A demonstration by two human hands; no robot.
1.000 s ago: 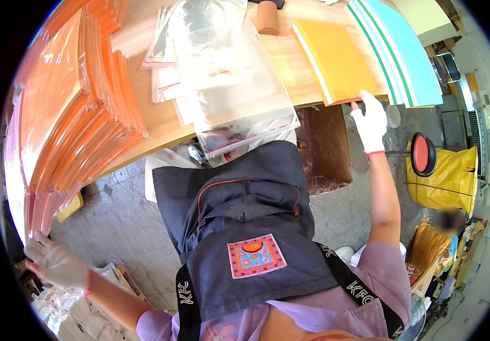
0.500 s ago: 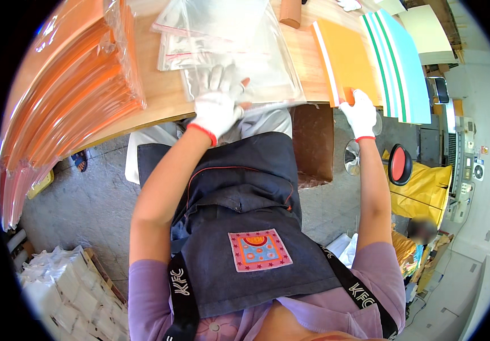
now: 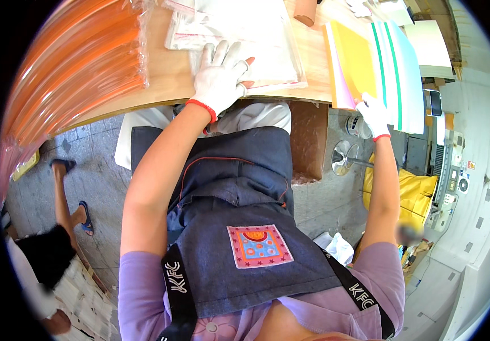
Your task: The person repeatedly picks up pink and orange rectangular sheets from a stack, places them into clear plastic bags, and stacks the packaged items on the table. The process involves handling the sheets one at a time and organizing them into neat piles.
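The bags (image 3: 270, 59) look plastic (smooth, glossy), the tabletop (image 3: 168, 79) wood, the apron (image 3: 231, 213) matt cloth.

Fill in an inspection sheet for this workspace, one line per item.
Surface: pale wooden table, partly covered by stacks.
Job's things: thin clear plastic bags; yellow rectangular stack of sheets.
Clutter: light-blue stack with green stripes beside the yellow one; orange stack wrapped in clear film at left; brown cylinder at the far side.
Hands: white-gloved left hand spread over the bags; white-gloved right hand at the yellow stack's near corner, grip unclear.
Cables: thin dark cable along the pale wall.
Surroundings: grey floor, brown box under the table, yellow sack, another person's blue sandal.
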